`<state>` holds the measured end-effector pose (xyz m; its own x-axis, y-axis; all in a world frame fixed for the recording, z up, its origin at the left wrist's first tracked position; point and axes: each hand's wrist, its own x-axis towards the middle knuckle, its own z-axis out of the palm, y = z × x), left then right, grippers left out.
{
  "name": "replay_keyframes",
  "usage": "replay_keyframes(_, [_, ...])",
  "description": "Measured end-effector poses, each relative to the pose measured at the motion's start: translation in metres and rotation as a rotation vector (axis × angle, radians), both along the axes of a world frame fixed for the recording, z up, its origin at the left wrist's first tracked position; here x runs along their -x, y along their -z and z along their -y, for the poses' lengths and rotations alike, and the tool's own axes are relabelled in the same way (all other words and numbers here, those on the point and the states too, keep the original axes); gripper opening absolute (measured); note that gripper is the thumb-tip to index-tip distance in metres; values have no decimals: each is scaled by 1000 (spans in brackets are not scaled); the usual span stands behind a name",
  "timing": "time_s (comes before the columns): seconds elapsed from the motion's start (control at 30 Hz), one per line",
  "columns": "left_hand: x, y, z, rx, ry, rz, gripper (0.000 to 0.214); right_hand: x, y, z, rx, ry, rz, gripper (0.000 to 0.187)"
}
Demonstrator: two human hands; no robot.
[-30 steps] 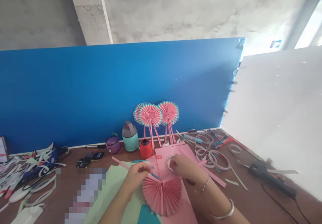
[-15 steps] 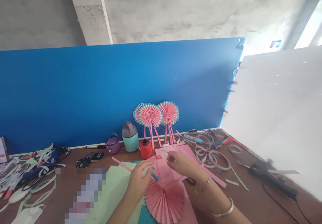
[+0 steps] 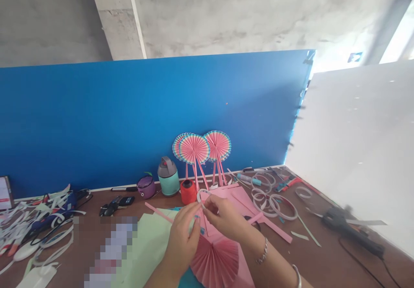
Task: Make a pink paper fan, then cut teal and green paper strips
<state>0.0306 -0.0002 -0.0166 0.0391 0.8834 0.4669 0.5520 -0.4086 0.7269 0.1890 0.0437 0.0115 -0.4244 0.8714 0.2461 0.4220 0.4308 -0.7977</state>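
My left hand (image 3: 183, 237) and my right hand (image 3: 223, 215) meet above a half-open pink pleated paper fan (image 3: 214, 258) near the table's front edge. The fingers of the left hand are closed on the fan's top edge. My right hand pinches a small white tape ring (image 3: 203, 193) just above the fan. Under the fan lie pink paper sheets (image 3: 233, 195) and a pale green sheet (image 3: 145, 245). A pink paper strip (image 3: 159, 212) runs off to the left of my left hand.
Finished round pink fans on sticks (image 3: 194, 150) lean on the blue partition (image 3: 129, 120), beside an orange thread spool (image 3: 188, 191), a teal bottle (image 3: 168, 176) and a purple pot (image 3: 145, 186). White tape rings (image 3: 274, 204) and a black glue gun (image 3: 351, 232) lie right. Paper scraps (image 3: 29, 223) clutter the left.
My right hand has lifted from the pink sheet and moved left with the tape ring. My left hand has risen to meet it, and the fan has come up slightly.
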Motion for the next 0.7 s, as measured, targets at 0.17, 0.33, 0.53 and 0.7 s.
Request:
replay_keyframes(0.17, [1, -10, -1, 74, -106, 200, 13, 0, -7, 7, 7, -86, 11, 8])
replay_keyframes(0.33, [8, -18, -2, 169, -139, 348, 19, -5, -15, 7, -54, -161, 89, 13])
replay_keyframes(0.53, [17, -17, -9, 238, -135, 503, 29, -11, -18, 0, 24, -71, 92, 26])
replay_keyframes(0.7, [16, -16, -9, 278, -150, 560, 30, -14, -20, -2, 155, -113, -29, 24])
